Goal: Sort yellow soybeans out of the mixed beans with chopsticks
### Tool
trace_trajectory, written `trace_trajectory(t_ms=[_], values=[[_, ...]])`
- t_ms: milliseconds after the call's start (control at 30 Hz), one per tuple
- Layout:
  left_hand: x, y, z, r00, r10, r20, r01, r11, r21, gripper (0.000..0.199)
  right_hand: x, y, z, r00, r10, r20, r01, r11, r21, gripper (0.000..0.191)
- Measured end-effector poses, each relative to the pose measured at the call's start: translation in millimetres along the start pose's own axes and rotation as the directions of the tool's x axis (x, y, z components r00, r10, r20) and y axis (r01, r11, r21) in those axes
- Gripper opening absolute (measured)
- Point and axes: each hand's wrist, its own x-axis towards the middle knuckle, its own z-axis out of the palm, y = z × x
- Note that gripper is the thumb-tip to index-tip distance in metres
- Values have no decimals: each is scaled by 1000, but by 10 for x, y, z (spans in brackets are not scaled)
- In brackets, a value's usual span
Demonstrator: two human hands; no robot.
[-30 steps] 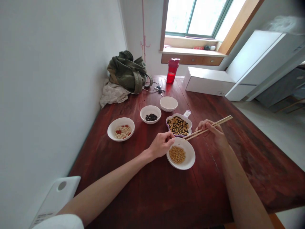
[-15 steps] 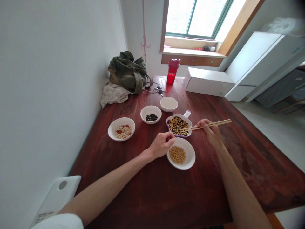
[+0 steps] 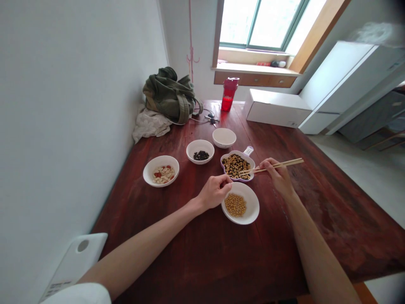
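Observation:
My right hand (image 3: 277,176) is closed around a pair of chopsticks (image 3: 286,163). Their tips reach into a purple-rimmed, flower-shaped dish (image 3: 249,148) of mixed black and yellow beans (image 3: 234,165). My left hand (image 3: 215,191) is closed at the rim of a white bowl (image 3: 252,207), its fingers pinching the left edge. Yellow soybeans (image 3: 235,205) lie in that bowl. Behind it, another white bowl (image 3: 192,148) holds black beans (image 3: 201,156). Whether a bean sits between the chopstick tips is too small to tell.
A white bowl (image 3: 147,173) with pale and reddish nuts stands at the left, and another white bowl (image 3: 224,137) farther back. Beyond are keys (image 3: 212,120), a red shaker bottle (image 3: 227,101), a green bag (image 3: 167,97) and a white box (image 3: 275,110). The wall borders the table's left.
My right hand has shifted very slightly left with the chopsticks, their tips still in the mixed beans. My left hand stays at the soybean bowl's rim.

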Motion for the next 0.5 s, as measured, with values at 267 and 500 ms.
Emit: trace_trajectory(t_ms=[267,500], values=[[-2,23,-12,1000,3,-1,-3,1000,2,21,-2,24,-6,1000,28,6,-28,999,16,27],[0,2,-4,1000,3,-4,-3,1000,4,21,2,52,-7,1000,23,-4,-23,999,22,26]])
